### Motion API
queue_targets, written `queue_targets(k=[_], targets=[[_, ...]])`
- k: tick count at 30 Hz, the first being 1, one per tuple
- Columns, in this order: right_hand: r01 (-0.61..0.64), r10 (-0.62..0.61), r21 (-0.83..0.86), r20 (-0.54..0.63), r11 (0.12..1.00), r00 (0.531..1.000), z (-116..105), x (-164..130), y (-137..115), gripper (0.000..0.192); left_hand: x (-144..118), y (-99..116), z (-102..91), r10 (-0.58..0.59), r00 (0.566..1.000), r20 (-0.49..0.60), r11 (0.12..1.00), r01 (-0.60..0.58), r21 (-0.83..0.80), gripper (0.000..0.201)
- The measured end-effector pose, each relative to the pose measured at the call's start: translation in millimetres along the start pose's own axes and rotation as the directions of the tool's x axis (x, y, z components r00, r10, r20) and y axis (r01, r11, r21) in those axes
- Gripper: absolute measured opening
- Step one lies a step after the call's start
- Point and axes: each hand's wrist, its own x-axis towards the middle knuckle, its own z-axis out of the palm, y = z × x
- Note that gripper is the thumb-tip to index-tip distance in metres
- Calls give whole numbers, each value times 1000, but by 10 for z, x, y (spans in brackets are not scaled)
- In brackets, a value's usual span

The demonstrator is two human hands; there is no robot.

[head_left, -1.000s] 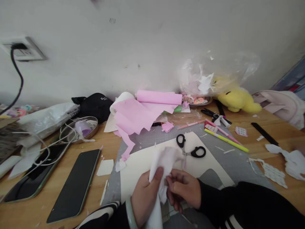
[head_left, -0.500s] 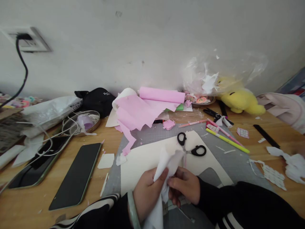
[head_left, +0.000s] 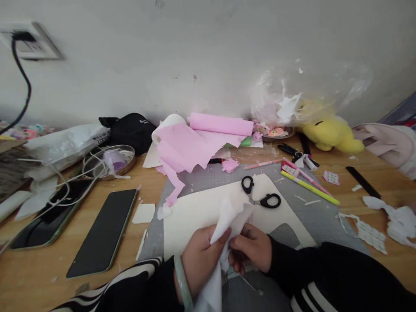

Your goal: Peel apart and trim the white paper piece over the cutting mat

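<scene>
White tissue paper (head_left: 227, 221) was pinched between both hands, low over the cream card sheet (head_left: 195, 216) on the desk (head_left: 48, 277).
Left hand (head_left: 201, 260) gripped it thumb-closed; right hand (head_left: 251, 247) curled shut on its lower folds. Shaping looked underway; further folding called for steady, gentle fingertip work, with black-handled scissors (head_left: 260, 198) lying just beyond.

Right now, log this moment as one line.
left hand: holds white paper | right hand: pinches same paper | scissors: on cream sheet

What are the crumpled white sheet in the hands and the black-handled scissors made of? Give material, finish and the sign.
Crumpled white sheet: likely thin matte paper or tissue; it creases softly. Black-handled scissors: glossy black loops, probably plastic; the blades are mostly hidden behind the sheet.
</scene>
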Motion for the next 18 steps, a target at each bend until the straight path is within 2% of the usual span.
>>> queue_targets(k=[2, 4, 5, 6, 9, 11, 14, 18], targets=[[-5, 5, -1, 15, 1000, 1000, 10, -10, -13, 13, 6, 21, -11, -34, 995, -99, 999, 35, 12, 42], [8, -8, -3, 35, 1000, 999, 17, -19, -25, 14, 11, 40, -25, -63, 963, -263, 996, 77, 44, 42], [17, -17, -4, 38, 1000, 999, 18, -20, -30, 15, 12, 42, -31, -71, 951, -300, 995, 90, 50, 41], [23, -23, -4, 36, 1000, 999, 16, -20, -31, 15, 12, 38, -34, -76, 957, -282, 995, 93, 47, 41], [7, -7, 0, 17, 1000, 1000, 0, -8, -16, 17, 4, -5, -28, -56, 997, -46, 998, 56, 0, 41], [-9, 9, -2, 19, 1000, 1000, -12, 0, 1, 15, -3, -28, -13, -30, 999, 27, 999, 31, -36, 41], [-5, 5, -6, 25, 1000, 1000, -13, -2, 12, 15, -3, -10, 6, -41, 999, -16, 997, 39, -73, 41], [11, -11, -16, 37, 1000, 999, 9, -16, -6, 17, 9, 45, 5, -62, 973, -220, 998, 57, -28, 45]])
